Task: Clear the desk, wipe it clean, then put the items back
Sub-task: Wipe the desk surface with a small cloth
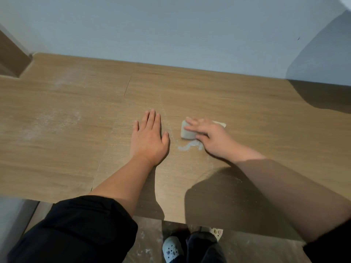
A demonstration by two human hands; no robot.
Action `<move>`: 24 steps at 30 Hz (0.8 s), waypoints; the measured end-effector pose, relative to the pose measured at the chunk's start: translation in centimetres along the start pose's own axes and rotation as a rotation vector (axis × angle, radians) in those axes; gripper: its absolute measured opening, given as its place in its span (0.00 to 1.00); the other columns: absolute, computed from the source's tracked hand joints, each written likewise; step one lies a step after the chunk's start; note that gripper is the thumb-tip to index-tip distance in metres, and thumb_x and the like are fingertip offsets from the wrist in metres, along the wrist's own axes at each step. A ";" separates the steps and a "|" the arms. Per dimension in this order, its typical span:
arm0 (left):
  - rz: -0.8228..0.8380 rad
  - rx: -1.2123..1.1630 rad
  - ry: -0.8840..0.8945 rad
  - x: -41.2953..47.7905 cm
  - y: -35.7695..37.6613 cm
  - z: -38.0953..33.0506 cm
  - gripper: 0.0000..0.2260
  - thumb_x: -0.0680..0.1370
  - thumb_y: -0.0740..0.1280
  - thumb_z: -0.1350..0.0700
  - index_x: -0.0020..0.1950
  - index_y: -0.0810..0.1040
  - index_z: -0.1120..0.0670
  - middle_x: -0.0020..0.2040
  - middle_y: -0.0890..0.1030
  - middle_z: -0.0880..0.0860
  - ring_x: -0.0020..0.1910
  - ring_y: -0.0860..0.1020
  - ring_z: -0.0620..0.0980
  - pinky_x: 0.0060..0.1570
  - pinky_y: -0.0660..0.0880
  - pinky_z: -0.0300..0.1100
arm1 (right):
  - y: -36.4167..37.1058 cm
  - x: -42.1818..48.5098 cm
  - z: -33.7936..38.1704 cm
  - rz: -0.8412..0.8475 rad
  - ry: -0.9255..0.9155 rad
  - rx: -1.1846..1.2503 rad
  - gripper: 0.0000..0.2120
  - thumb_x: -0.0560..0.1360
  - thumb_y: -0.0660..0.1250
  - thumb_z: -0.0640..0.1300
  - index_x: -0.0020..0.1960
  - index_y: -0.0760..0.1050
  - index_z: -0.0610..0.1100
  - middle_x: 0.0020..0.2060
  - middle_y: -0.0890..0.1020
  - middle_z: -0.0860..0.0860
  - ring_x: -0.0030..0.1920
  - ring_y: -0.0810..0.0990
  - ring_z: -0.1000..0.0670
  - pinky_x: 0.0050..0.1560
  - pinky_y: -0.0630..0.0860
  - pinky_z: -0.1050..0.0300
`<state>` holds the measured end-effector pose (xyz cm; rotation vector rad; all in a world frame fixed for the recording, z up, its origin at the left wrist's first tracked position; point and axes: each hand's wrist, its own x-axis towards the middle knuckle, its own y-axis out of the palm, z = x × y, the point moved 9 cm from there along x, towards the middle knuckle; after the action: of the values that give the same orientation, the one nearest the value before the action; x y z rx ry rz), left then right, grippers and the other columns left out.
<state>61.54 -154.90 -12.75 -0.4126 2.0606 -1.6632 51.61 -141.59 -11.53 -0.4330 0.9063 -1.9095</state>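
Observation:
A wooden desk (247,114) fills the view, its top dusted with white powder. My left hand (149,138) lies flat on the wood near the middle, fingers straight and together. My right hand (208,136) presses straight fingers down on a folded whitish cloth (187,132) just right of the left hand. A small heap of white dust (190,146) sits directly in front of the cloth, between the two hands. A thin line of powder (167,122) runs along the right side of my left hand.
Pale dust smears (57,120) cover the desk's left half. A blue-grey wall (171,29) backs the desk. A wooden shelf corner (11,57) stands at far left. Below the front edge are my feet in clogs (171,249) on a dusty floor.

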 end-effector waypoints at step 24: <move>-0.035 -0.033 0.054 -0.5 -0.7 -0.5 0.27 0.83 0.51 0.49 0.80 0.52 0.57 0.81 0.49 0.53 0.79 0.42 0.50 0.77 0.42 0.51 | 2.5 -6.9 -0.1 -0.061 0.051 0.105 0.23 0.75 0.58 0.24 0.63 0.77 0.43 0.64 0.70 0.59 0.68 0.64 0.61 0.71 0.49 0.68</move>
<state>61.67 -154.36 -11.93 -0.4211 2.1340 -1.6796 56.43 -136.30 -12.89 -0.3539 0.8300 -2.0212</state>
